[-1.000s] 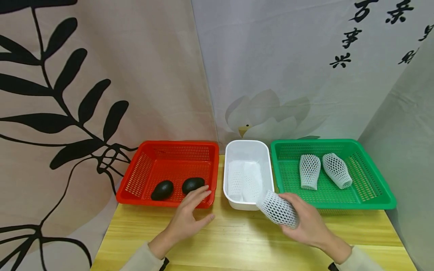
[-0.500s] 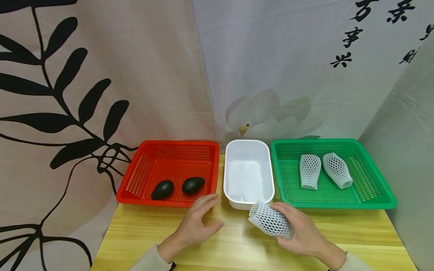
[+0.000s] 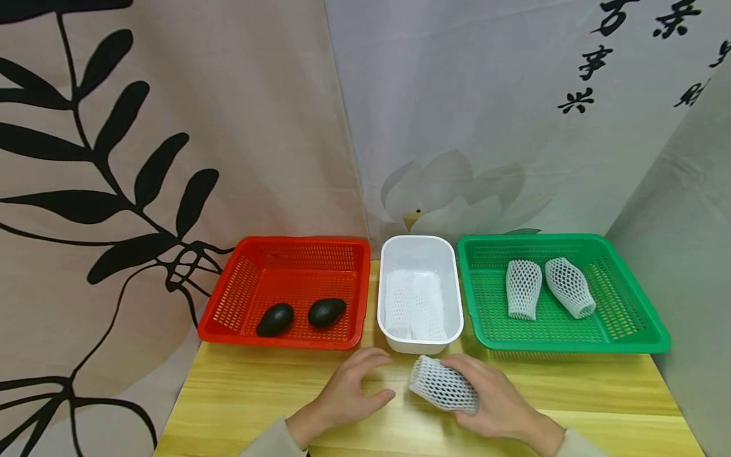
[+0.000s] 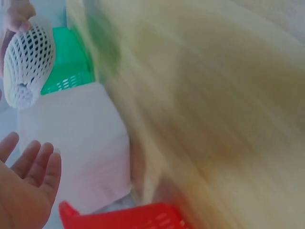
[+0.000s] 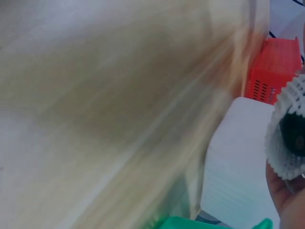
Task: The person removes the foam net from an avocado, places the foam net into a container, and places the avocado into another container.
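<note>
1. Right hand point(image 3: 497, 401): fingers grasp a white net point(image 3: 442, 384) with a dark fruit point(image 5: 293, 131) inside, roughly midway between the table's point(image 3: 571, 406) left and right edges, before the white bin point(image 3: 419, 347)
2. Left hand point(image 3: 351, 395): fingers released, just beside the net
3. Red basket point(image 3: 302, 273) toward the left edge, green basket point(image 3: 571, 347) toward the right

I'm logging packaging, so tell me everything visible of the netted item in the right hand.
The netted item is a dark fruit in a white, foam-looking mesh sleeve. Dark shows through the holes; at one open end the fruit is uncovered, while the other end narrows. It slants, held by the right hand above the wooden table, nearer the person than the white tub. The left hand is apart from it.
</note>
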Demonstrator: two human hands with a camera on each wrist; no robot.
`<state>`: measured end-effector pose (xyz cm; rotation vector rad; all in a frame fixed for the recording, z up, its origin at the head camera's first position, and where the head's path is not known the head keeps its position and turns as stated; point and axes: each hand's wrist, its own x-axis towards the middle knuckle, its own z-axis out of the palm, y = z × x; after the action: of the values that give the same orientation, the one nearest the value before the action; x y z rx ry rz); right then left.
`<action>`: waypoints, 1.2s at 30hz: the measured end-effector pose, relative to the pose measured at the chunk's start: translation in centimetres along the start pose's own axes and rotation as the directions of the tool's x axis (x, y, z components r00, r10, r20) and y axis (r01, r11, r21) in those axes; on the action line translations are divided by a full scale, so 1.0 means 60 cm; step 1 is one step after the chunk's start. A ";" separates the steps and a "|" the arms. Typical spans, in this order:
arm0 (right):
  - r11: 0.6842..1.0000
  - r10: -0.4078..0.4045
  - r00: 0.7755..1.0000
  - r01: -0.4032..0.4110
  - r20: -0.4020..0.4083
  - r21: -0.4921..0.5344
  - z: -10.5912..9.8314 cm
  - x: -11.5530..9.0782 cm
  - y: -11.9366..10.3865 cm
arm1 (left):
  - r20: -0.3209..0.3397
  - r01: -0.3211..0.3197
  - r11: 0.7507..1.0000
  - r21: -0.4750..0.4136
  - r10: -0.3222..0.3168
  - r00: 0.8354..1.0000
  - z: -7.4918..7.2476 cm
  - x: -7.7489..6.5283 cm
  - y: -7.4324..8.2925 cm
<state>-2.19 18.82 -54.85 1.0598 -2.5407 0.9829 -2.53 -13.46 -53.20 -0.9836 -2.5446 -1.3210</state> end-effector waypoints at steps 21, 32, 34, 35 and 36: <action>0.997 0.076 0.990 -0.078 0.120 0.011 0.054 -0.016 0.007 | 0.205 0.078 0.997 -0.019 -0.073 0.976 0.063 -0.005 -0.023; 0.993 0.107 0.983 -0.113 0.148 0.030 0.053 -0.022 0.006 | 0.192 0.072 0.995 -0.066 -0.058 0.980 0.079 -0.001 -0.024; 0.992 0.118 0.982 -0.122 0.149 0.021 0.050 -0.024 0.006 | 0.184 0.062 0.996 -0.071 -0.048 0.982 0.082 0.000 -0.025; 0.991 0.126 0.981 -0.129 0.150 0.014 0.049 -0.025 0.007 | 0.181 0.059 0.995 -0.078 -0.044 0.982 0.083 0.001 -0.025; 0.990 0.137 0.979 -0.140 0.152 0.009 0.047 -0.027 0.007 | 0.177 0.055 0.995 -0.084 -0.039 0.983 0.084 0.002 -0.024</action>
<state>-1.18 18.08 -57.85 1.0101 -2.7656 0.9990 -2.52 -10.15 -57.25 -1.1098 -2.6730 -1.4309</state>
